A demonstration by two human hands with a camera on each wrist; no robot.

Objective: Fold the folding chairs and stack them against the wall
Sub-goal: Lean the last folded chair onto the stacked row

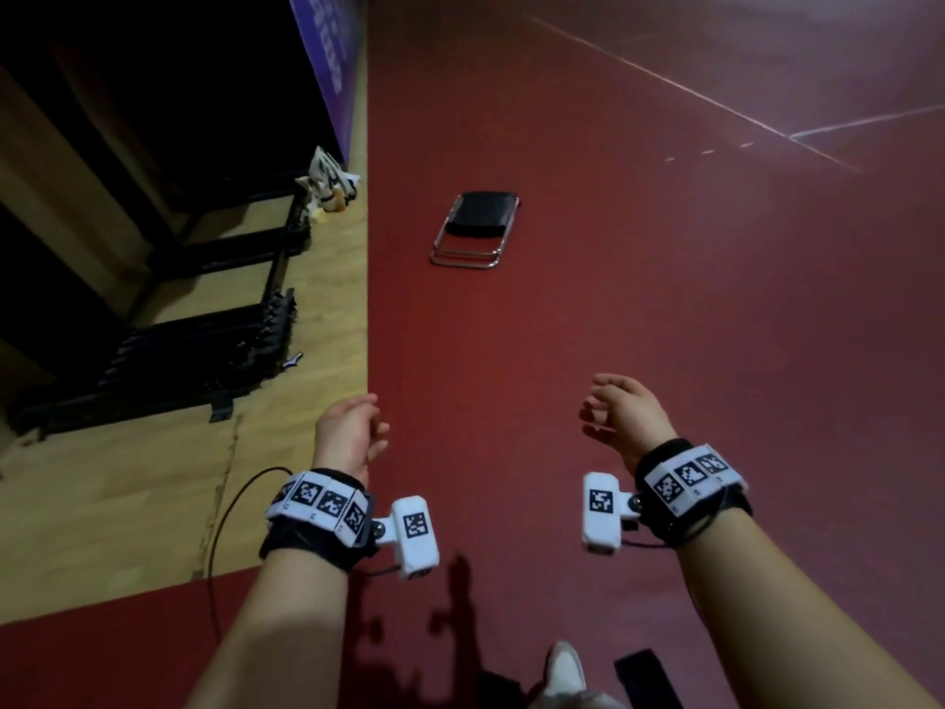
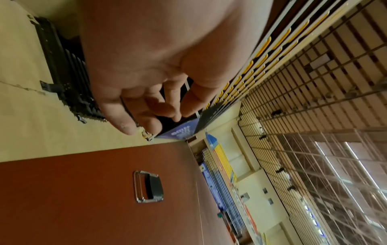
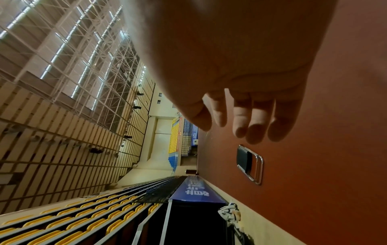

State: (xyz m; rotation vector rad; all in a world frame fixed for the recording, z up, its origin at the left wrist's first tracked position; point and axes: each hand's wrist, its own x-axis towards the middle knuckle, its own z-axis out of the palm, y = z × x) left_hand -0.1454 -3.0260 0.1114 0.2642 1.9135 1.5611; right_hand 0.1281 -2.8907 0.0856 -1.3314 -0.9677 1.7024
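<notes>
A folded chair [image 1: 476, 228] with a black seat and chrome frame lies flat on the red floor, well ahead of both hands. It also shows in the left wrist view as the chair [image 2: 149, 187] and in the right wrist view as the chair [image 3: 249, 164]. My left hand [image 1: 358, 427] and right hand [image 1: 611, 409] hang in the air in front of me, fingers loosely curled, holding nothing. Neither hand touches the chair.
A black retractable bleacher frame [image 1: 204, 350] stands on the light wooden floor strip [image 1: 128, 504] to the left. A white patterned bag [image 1: 330, 184] lies by a purple banner [image 1: 332, 58]. White court lines [image 1: 716, 102] cross the red floor. My white shoe [image 1: 565, 667] is below.
</notes>
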